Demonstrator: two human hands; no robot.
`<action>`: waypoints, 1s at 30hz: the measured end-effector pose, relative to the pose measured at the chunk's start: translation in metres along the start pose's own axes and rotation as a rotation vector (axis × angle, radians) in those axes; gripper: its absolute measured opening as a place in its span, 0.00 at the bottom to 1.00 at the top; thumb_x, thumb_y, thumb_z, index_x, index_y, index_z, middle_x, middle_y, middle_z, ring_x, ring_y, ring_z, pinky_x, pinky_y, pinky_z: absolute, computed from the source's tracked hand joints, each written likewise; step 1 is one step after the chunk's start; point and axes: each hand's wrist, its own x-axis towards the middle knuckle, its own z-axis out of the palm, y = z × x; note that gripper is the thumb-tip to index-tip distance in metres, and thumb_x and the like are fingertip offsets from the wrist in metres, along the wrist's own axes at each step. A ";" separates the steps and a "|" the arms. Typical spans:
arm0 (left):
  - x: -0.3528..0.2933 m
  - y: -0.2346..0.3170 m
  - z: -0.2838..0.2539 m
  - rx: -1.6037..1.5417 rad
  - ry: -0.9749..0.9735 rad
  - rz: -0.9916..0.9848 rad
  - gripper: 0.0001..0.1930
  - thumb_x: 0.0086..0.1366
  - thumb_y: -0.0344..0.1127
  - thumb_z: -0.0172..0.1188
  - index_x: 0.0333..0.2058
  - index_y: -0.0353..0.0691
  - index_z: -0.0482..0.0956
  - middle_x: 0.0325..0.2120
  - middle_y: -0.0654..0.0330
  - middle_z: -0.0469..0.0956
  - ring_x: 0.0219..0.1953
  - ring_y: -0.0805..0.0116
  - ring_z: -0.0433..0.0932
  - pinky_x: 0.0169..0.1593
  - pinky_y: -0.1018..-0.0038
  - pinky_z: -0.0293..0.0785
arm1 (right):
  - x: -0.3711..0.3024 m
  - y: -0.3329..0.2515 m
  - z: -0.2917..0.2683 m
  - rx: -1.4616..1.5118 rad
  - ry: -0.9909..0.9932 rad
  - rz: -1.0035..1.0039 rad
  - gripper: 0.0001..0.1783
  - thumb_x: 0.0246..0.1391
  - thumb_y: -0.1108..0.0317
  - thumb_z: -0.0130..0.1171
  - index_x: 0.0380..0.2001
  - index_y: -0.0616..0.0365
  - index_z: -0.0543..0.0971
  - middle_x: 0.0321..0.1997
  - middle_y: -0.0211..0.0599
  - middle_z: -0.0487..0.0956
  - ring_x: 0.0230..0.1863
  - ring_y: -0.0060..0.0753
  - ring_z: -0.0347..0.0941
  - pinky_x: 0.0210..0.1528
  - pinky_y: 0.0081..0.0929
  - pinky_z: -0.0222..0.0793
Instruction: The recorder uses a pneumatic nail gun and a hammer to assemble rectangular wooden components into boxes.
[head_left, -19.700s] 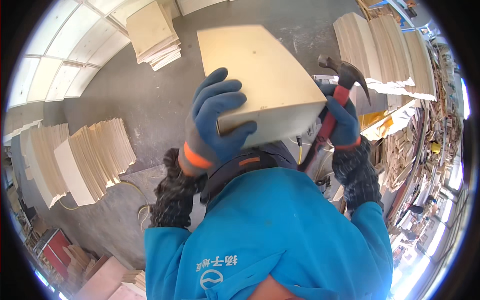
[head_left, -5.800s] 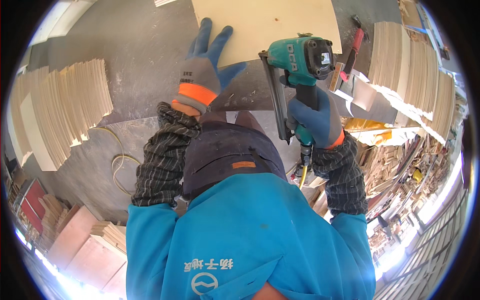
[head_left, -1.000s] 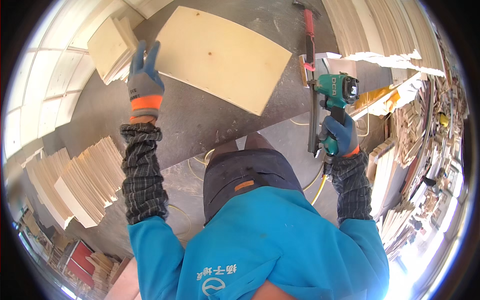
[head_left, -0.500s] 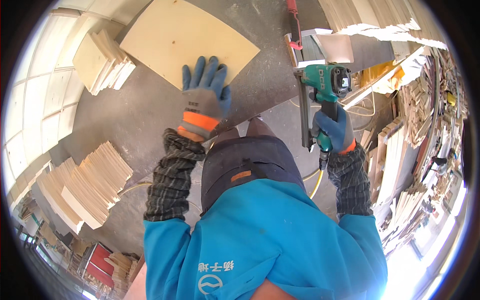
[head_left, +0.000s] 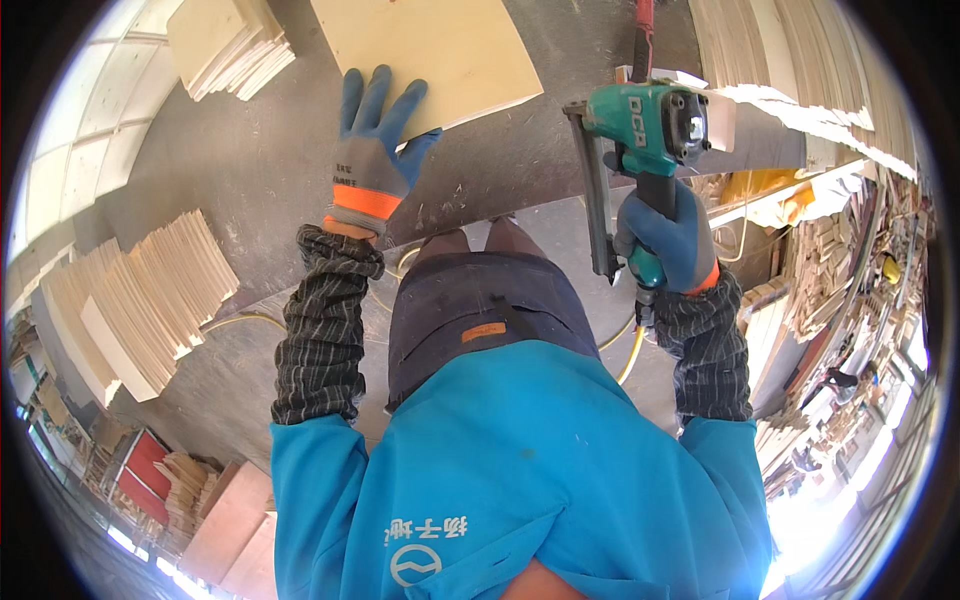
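My left hand (head_left: 377,140), in a blue-and-grey work glove with an orange cuff, has its fingers spread at the near left corner of a pale wooden board (head_left: 430,55). The board lies flat on a dark worktable (head_left: 270,170), its far end cut off by the view's edge. In my right hand (head_left: 672,235), gloved alike, is a green pneumatic nail gun (head_left: 640,130), gripped by its handle and raised off the table, with its long dark magazine on the left. A yellow air hose (head_left: 634,352) hangs below the handle.
Stacks of thin boards stand at the far left (head_left: 230,45) and nearer left (head_left: 160,300). A red-handled tool (head_left: 643,40) lies behind the nail gun. More boards (head_left: 790,60) are piled at the far right, with wood scraps (head_left: 815,270) beyond the table's right side.
The view has shifted forward-down over the scene. My left hand has slid left along the board's near edge, fingers spread wider. My right hand keeps hold of the nail gun.
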 end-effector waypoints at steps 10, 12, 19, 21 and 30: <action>-0.007 -0.001 0.007 -0.052 0.065 -0.050 0.28 0.59 0.45 0.80 0.60 0.56 0.85 0.68 0.51 0.74 0.73 0.31 0.65 0.67 0.46 0.77 | 0.034 -0.019 0.026 -0.166 -0.059 -0.013 0.31 0.55 0.60 0.60 0.57 0.71 0.79 0.23 0.32 0.78 0.24 0.24 0.75 0.28 0.27 0.72; -0.007 -0.001 0.008 -0.089 0.086 -0.052 0.28 0.60 0.42 0.79 0.60 0.54 0.86 0.70 0.51 0.74 0.74 0.33 0.64 0.69 0.47 0.74 | 0.036 -0.020 0.028 -0.195 -0.084 0.009 0.30 0.55 0.60 0.60 0.56 0.70 0.79 0.23 0.32 0.78 0.24 0.24 0.75 0.29 0.27 0.72; -0.007 -0.003 0.011 -0.077 0.123 -0.047 0.28 0.57 0.43 0.81 0.57 0.55 0.86 0.68 0.51 0.75 0.73 0.32 0.66 0.68 0.46 0.77 | 0.039 -0.021 0.032 -0.154 -0.073 0.000 0.26 0.57 0.60 0.61 0.53 0.69 0.80 0.24 0.32 0.78 0.24 0.24 0.76 0.30 0.27 0.73; -0.007 -0.004 0.011 -0.085 0.125 -0.046 0.28 0.57 0.43 0.81 0.57 0.54 0.86 0.68 0.51 0.75 0.73 0.32 0.66 0.68 0.46 0.77 | 0.039 -0.021 0.033 -0.131 -0.065 -0.011 0.24 0.58 0.61 0.61 0.52 0.68 0.81 0.24 0.32 0.79 0.24 0.23 0.76 0.29 0.26 0.73; -0.007 -0.001 0.005 -0.104 0.071 -0.094 0.28 0.58 0.44 0.80 0.58 0.56 0.86 0.69 0.51 0.73 0.75 0.36 0.64 0.69 0.48 0.76 | 0.033 -0.029 0.032 -0.097 -0.088 -0.046 0.26 0.58 0.63 0.60 0.56 0.70 0.80 0.23 0.32 0.78 0.23 0.23 0.75 0.29 0.26 0.72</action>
